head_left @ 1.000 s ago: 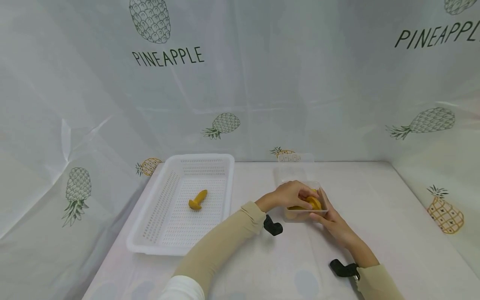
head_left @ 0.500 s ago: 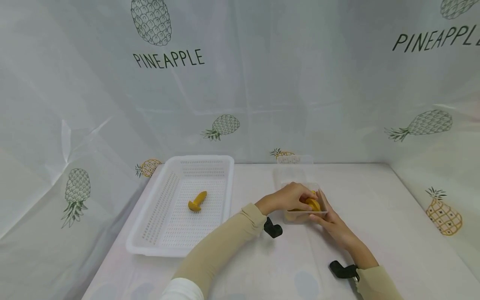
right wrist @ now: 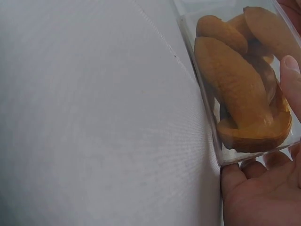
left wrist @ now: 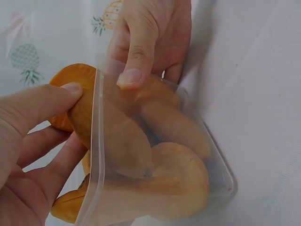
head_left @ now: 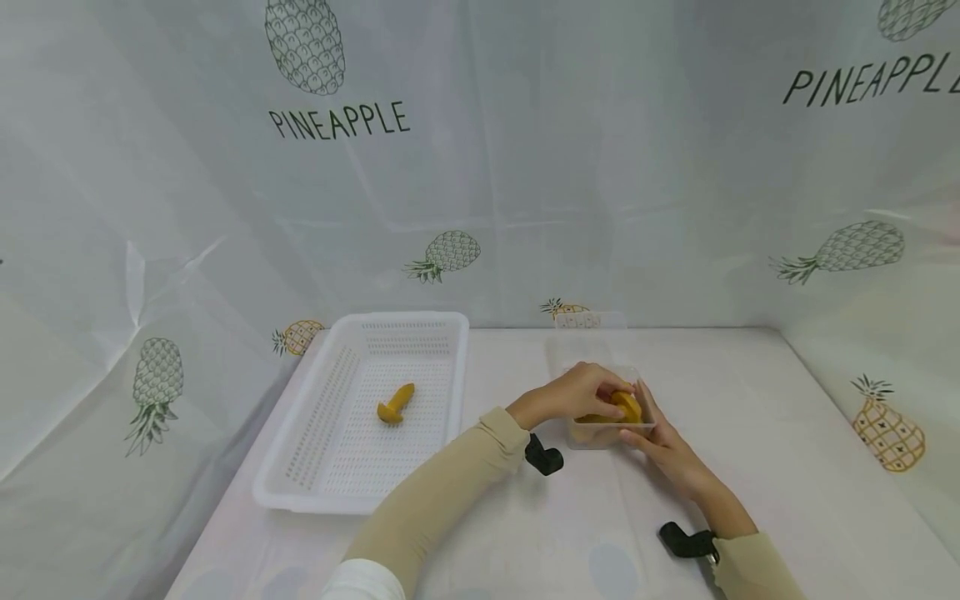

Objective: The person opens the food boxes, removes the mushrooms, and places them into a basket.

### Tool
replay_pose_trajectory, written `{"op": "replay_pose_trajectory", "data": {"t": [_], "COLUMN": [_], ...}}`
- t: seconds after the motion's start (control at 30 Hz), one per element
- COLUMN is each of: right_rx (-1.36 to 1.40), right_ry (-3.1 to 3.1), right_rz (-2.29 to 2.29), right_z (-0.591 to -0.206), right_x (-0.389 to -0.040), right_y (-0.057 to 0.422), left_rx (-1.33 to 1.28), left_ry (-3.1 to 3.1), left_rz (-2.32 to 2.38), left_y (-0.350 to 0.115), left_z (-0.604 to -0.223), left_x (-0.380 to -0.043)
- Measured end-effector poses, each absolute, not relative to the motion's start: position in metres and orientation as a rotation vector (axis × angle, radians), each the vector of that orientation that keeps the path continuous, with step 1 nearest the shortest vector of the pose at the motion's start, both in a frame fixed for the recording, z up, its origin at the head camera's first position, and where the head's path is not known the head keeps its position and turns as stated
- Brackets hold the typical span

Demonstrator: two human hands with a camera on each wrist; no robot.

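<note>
My left hand (head_left: 577, 393) reaches over a clear plastic box (head_left: 588, 439) and pinches a yellow-brown mushroom (left wrist: 77, 101) at its opening, thumb on top. Part of that mushroom stands above the rim. My right hand (head_left: 670, 446) holds the box from its right side; in the left wrist view its thumb (left wrist: 136, 56) presses against the wall. Through the see-through side, several more mushrooms (right wrist: 230, 80) show packed together. The right fingers (right wrist: 256, 169) lie along the box's end.
A white perforated basket (head_left: 454, 392) stands at the left with one mushroom (head_left: 395, 403) in it. The box's clear lid (head_left: 588, 346) lies folded back behind the box. A pineapple-printed sheet (head_left: 487, 183) hangs behind the white table (head_left: 720, 375).
My left fingers shift slightly on the mushroom at the box's opening. My right hand keeps its place on the box, and the basket and its mushroom stay put.
</note>
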State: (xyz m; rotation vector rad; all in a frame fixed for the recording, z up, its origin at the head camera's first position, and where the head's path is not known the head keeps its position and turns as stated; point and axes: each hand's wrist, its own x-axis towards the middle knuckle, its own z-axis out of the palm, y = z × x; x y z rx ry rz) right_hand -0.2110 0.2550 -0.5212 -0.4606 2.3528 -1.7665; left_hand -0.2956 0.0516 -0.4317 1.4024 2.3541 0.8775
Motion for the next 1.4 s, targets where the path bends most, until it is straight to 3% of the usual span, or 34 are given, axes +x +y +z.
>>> {"op": "replay_pose_trajectory", "data": {"t": [0.83,1.4], "right_rx": [-0.462,-0.535], "right_ry": [2.298,2.288], "right_rz": [-1.818,-1.842], "right_z": [-0.524,-0.522], "right_x": [-0.211,-0.215], "right_y": [0.256,0.253], "left_rx": [1.361,1.149], "left_ry": [2.298,2.179], "left_rz": [0.940,1.298], "left_y": [0.051,0.030], "left_z": [-0.429,-0.407], "left_x": [-0.289,-0.302]}}
